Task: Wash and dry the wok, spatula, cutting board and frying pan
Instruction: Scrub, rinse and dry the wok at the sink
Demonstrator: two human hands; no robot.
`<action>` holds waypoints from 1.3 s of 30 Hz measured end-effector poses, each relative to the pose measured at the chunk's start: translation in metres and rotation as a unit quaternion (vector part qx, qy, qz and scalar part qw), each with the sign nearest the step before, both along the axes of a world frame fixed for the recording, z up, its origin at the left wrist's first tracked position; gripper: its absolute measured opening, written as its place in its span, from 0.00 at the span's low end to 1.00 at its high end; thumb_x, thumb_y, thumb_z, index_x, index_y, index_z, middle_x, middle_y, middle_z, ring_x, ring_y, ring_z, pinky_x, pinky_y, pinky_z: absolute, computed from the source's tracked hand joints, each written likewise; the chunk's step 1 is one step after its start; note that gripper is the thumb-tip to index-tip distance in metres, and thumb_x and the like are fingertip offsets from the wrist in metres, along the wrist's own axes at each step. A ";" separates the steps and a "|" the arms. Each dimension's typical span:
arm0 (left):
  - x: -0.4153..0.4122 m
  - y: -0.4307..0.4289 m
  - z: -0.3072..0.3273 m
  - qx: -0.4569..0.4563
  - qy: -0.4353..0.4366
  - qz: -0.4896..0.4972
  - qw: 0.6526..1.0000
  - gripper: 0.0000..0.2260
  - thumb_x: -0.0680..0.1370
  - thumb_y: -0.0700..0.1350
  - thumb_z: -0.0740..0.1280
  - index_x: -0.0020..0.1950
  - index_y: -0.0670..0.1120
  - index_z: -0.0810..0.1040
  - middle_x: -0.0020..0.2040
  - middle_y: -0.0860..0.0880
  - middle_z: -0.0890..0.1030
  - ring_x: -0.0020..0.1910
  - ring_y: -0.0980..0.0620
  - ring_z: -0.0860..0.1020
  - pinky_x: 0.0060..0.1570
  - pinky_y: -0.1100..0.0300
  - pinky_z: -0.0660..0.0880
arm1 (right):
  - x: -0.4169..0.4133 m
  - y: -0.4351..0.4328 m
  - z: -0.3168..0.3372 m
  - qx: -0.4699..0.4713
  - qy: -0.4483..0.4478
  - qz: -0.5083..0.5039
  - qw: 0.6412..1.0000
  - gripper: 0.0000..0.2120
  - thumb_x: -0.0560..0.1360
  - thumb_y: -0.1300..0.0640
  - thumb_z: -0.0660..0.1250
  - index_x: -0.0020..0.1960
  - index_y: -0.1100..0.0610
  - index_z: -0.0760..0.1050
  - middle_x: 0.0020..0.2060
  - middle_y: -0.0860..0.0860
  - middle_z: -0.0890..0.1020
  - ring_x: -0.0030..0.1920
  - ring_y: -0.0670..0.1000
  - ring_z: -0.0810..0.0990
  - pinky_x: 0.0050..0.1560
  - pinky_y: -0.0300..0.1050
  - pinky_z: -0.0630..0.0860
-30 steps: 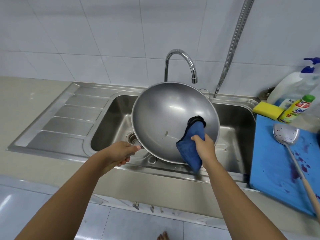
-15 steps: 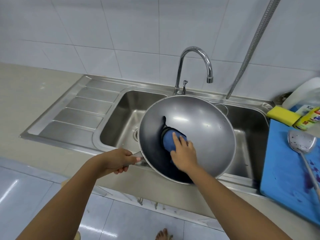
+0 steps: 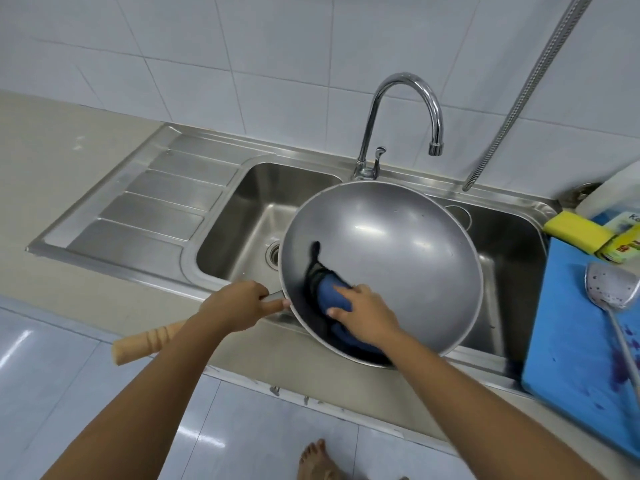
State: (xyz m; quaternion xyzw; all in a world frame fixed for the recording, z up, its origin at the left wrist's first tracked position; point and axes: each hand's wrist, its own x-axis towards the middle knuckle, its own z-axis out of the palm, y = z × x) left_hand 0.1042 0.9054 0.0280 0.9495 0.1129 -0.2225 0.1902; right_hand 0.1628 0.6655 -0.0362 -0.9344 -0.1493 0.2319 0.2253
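Wok (image 3: 398, 244): steel, round-bottomed, held tilted over the sink (image 3: 249, 202) with its bowl facing the camera. Its wooden handle (image 3: 149, 341) juts toward the lower left. The left grip (image 3: 239, 306) is closed round the handle's metal neck just beside the rim. The right grip (image 3: 363, 313) is curled over a blue cloth (image 3: 332, 296), pressing it against the wok's inner wall at lower left. Faucet (image 3: 405, 84): behind the wok. Cutting board (image 3: 571, 341): blue, purple-stained, on the table (image 3: 52, 168) right of the sink, with the spatula (image 3: 609, 285) lying on it. Yellow sponge (image 3: 575, 232): at the board's far edge.
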 end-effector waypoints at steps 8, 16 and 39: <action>0.020 0.006 0.003 -0.025 0.026 -0.025 0.999 0.26 0.74 0.68 0.63 0.38 0.44 0.74 0.35 0.46 0.81 0.32 0.49 0.78 0.43 0.52 0.78 | 0.068 -0.109 0.015 -0.393 -0.219 -0.096 0.888 0.34 0.80 0.51 0.59 0.79 0.47 0.44 0.78 0.59 0.49 0.75 0.66 0.52 0.73 0.62 0.50; 0.032 0.001 0.010 0.040 0.025 -0.083 0.995 0.24 0.75 0.71 0.59 0.35 0.51 0.69 0.35 0.53 0.75 0.39 0.49 0.75 0.45 0.53 0.74 | -0.014 0.033 0.023 0.117 0.124 -0.129 0.977 0.29 0.80 0.42 0.58 0.78 0.48 0.57 0.77 0.53 0.59 0.76 0.55 0.59 0.74 0.48 0.56; 0.048 0.003 0.016 -0.006 0.068 -0.060 0.996 0.27 0.72 0.69 0.65 0.38 0.43 0.75 0.32 0.48 0.80 0.25 0.53 0.75 0.33 0.60 0.73 | 0.016 0.015 -0.005 0.070 0.080 -0.043 0.993 0.31 0.82 0.40 0.51 0.79 0.47 0.43 0.79 0.51 0.43 0.78 0.54 0.40 0.75 0.53 0.42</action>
